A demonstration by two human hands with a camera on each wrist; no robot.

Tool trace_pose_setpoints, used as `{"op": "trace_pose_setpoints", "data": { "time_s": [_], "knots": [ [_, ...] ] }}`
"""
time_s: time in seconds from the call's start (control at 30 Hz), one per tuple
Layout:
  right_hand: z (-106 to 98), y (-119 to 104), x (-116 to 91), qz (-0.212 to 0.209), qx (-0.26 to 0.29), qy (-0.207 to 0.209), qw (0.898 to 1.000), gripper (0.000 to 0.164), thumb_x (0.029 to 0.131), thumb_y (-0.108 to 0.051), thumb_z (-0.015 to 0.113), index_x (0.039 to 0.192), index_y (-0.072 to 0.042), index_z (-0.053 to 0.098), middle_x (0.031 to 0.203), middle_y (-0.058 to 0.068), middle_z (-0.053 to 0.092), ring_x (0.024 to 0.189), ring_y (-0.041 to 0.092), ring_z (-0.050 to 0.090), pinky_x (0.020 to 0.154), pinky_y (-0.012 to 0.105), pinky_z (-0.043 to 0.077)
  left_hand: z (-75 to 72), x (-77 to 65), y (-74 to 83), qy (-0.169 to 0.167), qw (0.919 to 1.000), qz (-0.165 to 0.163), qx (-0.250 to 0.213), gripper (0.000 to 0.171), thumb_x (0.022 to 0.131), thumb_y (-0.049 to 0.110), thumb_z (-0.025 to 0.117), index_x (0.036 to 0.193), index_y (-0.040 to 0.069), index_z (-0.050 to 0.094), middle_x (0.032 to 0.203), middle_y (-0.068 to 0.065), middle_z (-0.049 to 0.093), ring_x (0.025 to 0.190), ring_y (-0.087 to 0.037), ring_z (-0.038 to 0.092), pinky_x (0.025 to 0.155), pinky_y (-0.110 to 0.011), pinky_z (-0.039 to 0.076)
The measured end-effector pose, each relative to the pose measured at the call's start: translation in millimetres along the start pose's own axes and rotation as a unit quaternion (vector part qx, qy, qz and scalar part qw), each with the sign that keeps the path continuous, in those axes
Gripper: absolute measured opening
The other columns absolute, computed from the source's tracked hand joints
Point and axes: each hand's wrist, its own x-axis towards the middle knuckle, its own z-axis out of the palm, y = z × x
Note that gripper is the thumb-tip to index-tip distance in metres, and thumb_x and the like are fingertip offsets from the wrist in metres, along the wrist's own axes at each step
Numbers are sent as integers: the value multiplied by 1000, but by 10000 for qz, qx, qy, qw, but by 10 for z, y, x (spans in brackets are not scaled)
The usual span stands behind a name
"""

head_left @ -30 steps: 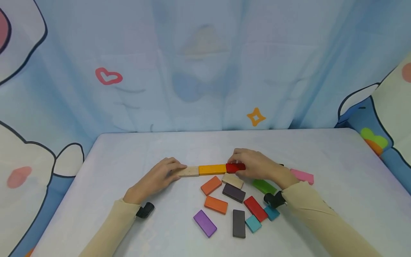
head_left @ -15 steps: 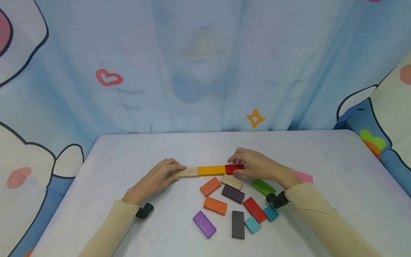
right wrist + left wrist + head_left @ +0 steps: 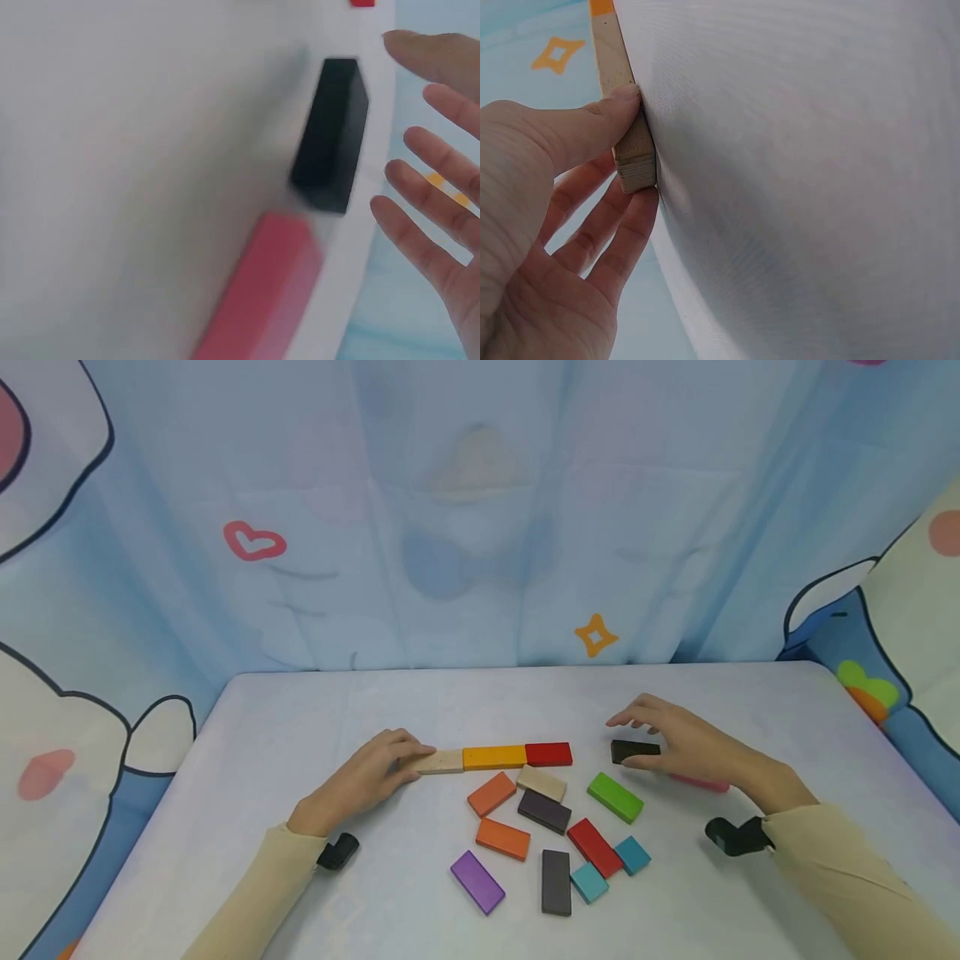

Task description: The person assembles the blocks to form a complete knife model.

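Observation:
At the left end of a straight row, my left hand (image 3: pixel 363 783) holds a plain wooden block (image 3: pixel 444 762). The left wrist view shows the thumb on one side of that block (image 3: pixel 613 56) and fingers on the other. An orange-yellow block (image 3: pixel 493 758) continues the row end to end, followed by a short red block (image 3: pixel 549 755). To the right, my right hand (image 3: pixel 688 747) hovers with spread fingers over a black block (image 3: pixel 632 752). In the right wrist view, the fingers are apart from the black block (image 3: pixel 330 139). A pink block (image 3: pixel 701 784) is partly hidden under that hand.
Nearer the front lie several loose blocks, among them a green block (image 3: pixel 615 797), a purple block (image 3: pixel 477 882), a dark grey block (image 3: pixel 557 883) and a long red block (image 3: pixel 595 848). A blue patterned curtain (image 3: pixel 465 635) hangs behind the white table (image 3: pixel 360 893).
My right hand has let go of the short red block and moved right, to above the black block. The left hand stays at the wooden block.

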Motion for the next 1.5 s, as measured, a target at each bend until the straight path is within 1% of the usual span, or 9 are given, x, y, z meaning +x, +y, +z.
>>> {"op": "trace_pose_setpoints", "data": {
  "time_s": [0.23,0.5,0.63,0.83,0.93,1.03,1.17,1.3,1.5],
  "knots": [
    [76,158,-165,166,-118,-9,9998,48,81,-13,91,125,-7,72,117,9,64,106,30,63,83,45,62,-17,19,10,-30,9999,74,91,39,96,6,76,135,4,70,118,-7,67,103,-21,59,91,-39,53],
    [156,202,-208,51,-31,264,9996,44,80,-4,90,122,-7,74,114,9,64,103,29,63,82,46,62,-17,18,-1,-58,9999,54,95,38,96,7,75,134,5,70,118,-6,67,103,-21,59,91,-39,53],
    [194,174,-174,72,70,185,9998,42,82,-1,87,121,-5,73,114,11,64,105,33,64,79,44,63,-1,-13,-16,-79,9999,16,79,38,96,7,75,134,4,70,117,-7,67,102,-21,58,90,-38,54],
    [222,151,-117,161,23,55,9999,41,83,0,85,122,-3,73,113,12,65,104,33,64,81,47,62,25,-36,-35,-54,9999,29,80,38,96,6,76,133,4,71,117,-6,67,102,-21,58,90,-37,54],
    [221,151,-99,63,-59,45,10000,41,83,0,86,122,-3,73,111,9,65,102,29,64,83,46,61,30,-36,-44,-48,9999,22,95,38,96,6,76,133,5,71,116,-6,67,102,-21,58,91,-37,54],
    [213,144,-78,-157,-119,70,9998,40,83,1,86,121,-4,74,109,5,64,101,25,63,86,47,60,28,-33,-51,-37,9999,10,110,38,96,6,76,133,5,71,117,-6,67,102,-21,59,91,-38,54],
    [205,99,-21,-398,-146,70,9991,40,84,3,85,121,-6,73,109,3,64,103,24,64,91,49,59,17,-26,-45,-23,10000,5,95,38,96,6,76,134,5,71,118,-7,67,103,-21,59,91,-38,54],
    [208,23,59,-424,-195,53,9989,39,85,2,84,122,-5,73,110,3,63,105,24,63,92,49,58,11,-20,-36,2,10000,15,57,38,97,6,75,134,5,70,118,-7,67,104,-21,59,91,-39,54],
    [243,-85,162,-468,-218,43,9987,39,84,2,85,121,-4,74,108,5,63,102,24,62,90,49,58,12,-4,-36,10,10000,9,53,38,96,7,76,134,5,71,118,-6,67,103,-21,59,91,-39,54]
  ]
}}
